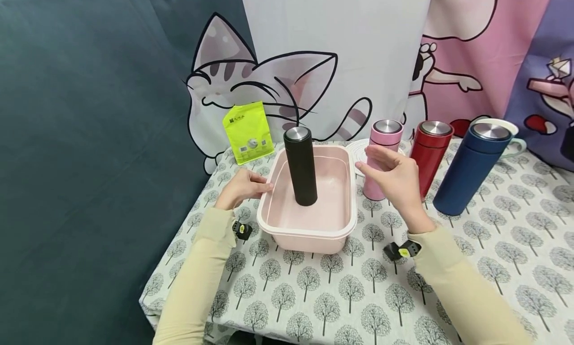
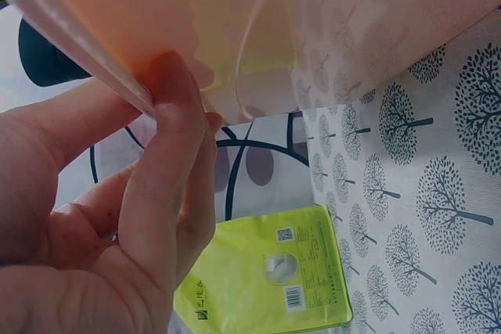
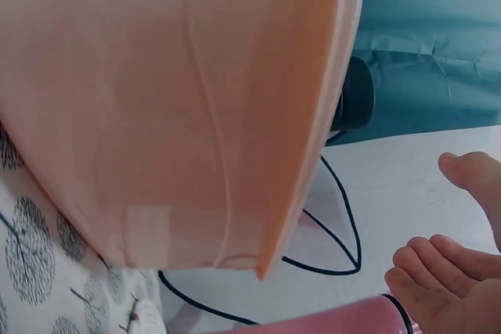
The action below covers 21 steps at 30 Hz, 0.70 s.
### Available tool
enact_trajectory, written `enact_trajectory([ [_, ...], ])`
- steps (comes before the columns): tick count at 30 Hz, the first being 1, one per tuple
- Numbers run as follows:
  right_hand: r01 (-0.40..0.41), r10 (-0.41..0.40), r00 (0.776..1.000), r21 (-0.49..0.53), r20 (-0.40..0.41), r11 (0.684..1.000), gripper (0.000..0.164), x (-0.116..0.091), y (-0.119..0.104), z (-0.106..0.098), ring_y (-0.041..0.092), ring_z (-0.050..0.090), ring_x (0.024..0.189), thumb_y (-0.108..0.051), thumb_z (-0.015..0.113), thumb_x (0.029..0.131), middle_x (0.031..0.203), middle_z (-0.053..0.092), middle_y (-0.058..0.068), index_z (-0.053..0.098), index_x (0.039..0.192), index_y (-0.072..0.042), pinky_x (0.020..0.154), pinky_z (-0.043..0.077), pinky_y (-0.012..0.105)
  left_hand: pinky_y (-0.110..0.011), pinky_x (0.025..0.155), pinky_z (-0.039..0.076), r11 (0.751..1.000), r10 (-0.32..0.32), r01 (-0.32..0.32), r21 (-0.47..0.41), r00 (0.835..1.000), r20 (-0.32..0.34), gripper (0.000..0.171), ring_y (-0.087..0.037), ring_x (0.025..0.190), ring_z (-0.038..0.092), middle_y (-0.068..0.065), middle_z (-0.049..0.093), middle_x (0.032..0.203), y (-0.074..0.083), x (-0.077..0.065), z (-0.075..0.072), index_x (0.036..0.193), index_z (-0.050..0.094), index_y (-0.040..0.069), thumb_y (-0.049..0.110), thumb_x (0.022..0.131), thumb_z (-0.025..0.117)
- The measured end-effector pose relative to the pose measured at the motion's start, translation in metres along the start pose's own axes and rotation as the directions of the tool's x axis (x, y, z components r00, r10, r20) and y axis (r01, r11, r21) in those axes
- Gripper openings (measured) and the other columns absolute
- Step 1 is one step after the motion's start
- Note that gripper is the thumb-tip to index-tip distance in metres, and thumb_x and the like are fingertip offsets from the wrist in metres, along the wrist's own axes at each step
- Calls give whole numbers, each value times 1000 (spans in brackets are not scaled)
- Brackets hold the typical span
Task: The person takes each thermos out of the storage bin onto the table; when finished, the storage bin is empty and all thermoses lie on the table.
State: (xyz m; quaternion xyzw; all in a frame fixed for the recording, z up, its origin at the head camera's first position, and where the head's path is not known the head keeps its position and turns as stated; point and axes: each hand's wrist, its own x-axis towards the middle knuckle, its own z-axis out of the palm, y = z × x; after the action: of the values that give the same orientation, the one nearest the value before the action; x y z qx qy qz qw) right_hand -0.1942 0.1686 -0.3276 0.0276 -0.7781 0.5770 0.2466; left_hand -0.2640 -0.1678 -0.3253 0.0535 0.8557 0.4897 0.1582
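Note:
A pale pink plastic basin [image 1: 329, 234] sits on the table, and a black thermos [image 1: 301, 168] with a steel-topped lid stands upright inside it. My left hand [image 1: 242, 188] pinches the basin's left rim between thumb and fingers; the left wrist view shows the fingers [image 2: 176, 107] pressed to the outer wall under the rim. To the right of the basin, my right hand [image 1: 394, 173] is raised with thumb and fingers spread apart, nothing between them. It overlaps a pink thermos [image 1: 375, 188] in the head view. In the right wrist view, the basin wall [image 3: 156, 115] is apart from that hand.
Right of the pink thermos stand a red thermos [image 1: 430, 155] and a blue thermos [image 1: 468, 173], with a pale cup [image 1: 515, 146] behind. A white round coiled mat [image 1: 358, 148] lies behind the basin's right side. A lime-green pouch [image 1: 248, 133] leans at the back left, near the table's left edge.

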Motion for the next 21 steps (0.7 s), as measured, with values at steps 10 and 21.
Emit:
enact_trajectory([
  [10,-1,-3,995,42,99,999,54,1,3,21,26,64,116,-20,83,79,123,68,14,64,126,-1,100,52,26,-38,89,60,1000,-4,4,15,1000,7,38,-32,99,71,-27,66,117,-2,-1,-1,121,63,-9,12,90,71],
  [21,18,-26,974,35,226,999,59,16,11,40,28,62,120,-23,83,80,127,65,17,61,130,0,104,50,37,-38,88,60,1000,6,-6,11,1000,5,37,-31,97,71,-27,66,116,-1,1,-1,120,64,-9,12,90,71],
])
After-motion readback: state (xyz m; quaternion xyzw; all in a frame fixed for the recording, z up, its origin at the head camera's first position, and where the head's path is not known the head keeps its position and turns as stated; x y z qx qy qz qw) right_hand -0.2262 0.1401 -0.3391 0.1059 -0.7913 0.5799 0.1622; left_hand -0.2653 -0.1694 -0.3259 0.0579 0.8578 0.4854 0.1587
